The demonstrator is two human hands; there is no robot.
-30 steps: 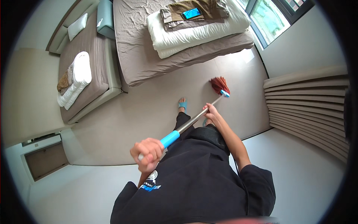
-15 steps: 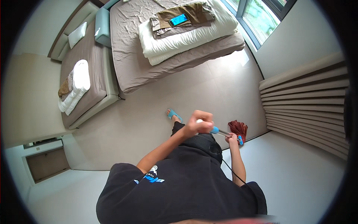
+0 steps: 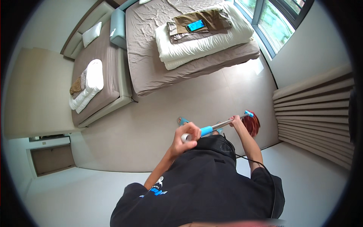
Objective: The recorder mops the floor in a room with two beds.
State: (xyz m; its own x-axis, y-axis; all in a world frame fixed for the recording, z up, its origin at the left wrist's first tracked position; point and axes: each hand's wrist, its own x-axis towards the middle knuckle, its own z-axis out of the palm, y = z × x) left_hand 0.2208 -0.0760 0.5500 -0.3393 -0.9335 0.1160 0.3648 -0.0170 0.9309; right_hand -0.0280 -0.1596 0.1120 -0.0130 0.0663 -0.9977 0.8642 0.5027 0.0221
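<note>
Narrow bed (image 3: 106,62): upper left, puffy white bedding (image 3: 94,77) folded on top
Floor (image 3: 151,128): smooth, pale, mid-frame
Left hand (image 3: 179,143): centre, fingers curled round the mop (image 3: 220,125) near its white-tipped end
Wide bed (image 3: 145,56): upper centre, wrinkled taupe sheet, thick folded quilt (image 3: 202,47), phone (image 3: 196,25) on brown cloth (image 3: 217,19)
Right hand (image 3: 235,121): right of centre, closed around the metal pole
Mop head (image 3: 252,125): dark red strands, beside that hand
Curtain (image 3: 314,109): far right, deep pleats
</note>
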